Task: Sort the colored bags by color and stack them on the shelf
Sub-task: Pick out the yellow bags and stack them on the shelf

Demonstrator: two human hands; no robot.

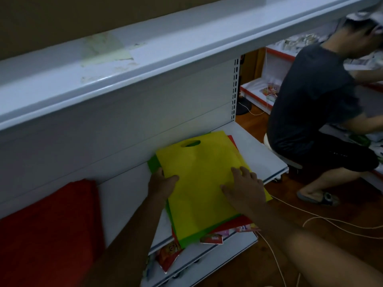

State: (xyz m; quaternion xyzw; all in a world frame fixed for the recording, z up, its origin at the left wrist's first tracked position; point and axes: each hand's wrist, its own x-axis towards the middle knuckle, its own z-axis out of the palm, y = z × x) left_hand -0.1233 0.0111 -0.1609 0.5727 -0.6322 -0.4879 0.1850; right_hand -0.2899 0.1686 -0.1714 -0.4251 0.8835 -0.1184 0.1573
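Note:
A yellow bag (199, 179) with a cut-out handle lies on top of a pile on the white lower shelf (261, 154). Green bags (152, 163) and red bags (233, 140) peek out beneath it. My left hand (162, 183) grips the pile's left edge, thumb on the yellow bag and fingers hidden underneath. My right hand (245, 188) rests flat on the yellow bag's right side, fingers spread. A stack of red bags (53, 230) sits at the left on the same shelf.
An upper white shelf (145, 59) overhangs the work area. Printed packets (169, 255) stick out below the pile. A person in dark clothes (315, 112) crouches at the right on the wooden floor. White cords (331, 220) trail across the floor.

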